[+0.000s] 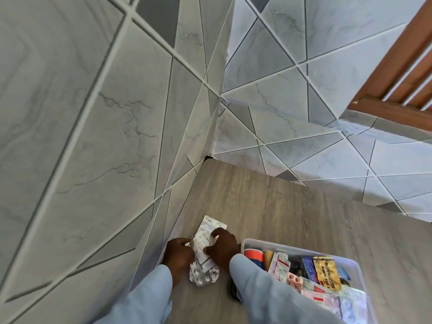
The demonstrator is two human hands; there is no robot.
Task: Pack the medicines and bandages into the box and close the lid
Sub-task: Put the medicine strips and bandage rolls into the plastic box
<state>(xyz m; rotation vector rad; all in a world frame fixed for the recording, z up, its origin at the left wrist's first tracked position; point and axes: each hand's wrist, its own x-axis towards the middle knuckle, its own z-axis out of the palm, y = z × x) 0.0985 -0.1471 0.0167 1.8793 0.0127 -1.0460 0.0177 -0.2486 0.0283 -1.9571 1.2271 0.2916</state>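
Sleeves: pale blue, nearest the camera, entering from 6 o'clock; cut off by the lower frame edge.
Left hand [178, 253]: fingers curled onto the left edge of the blister strips; fingertips hidden behind the foil.
Right hand [223, 246]: thumb and fingers pinch the right side of the same strips; wrist covers the box's near-left corner.
Blister strips [203, 258]: crumpled silver foil bundle, white tablets showing at its lower end, printed backing above; held between both hands just over the tabletop [268, 206], at 9 o'clock of the box. Print too blurred to read.
Box [357, 263]: clear plastic, lid off, at 5 o'clock of the frame; right and near sides cut off.
Box contents: packed strips and sachets, red, pink, blue; yellow sachet [326, 272] on top. Individual labels hard to make out.
Dark object [233, 291]: under the right sleeve, mostly hidden; unidentifiable.
Walls: grey marbled tiles, meeting at 12 o'clock.
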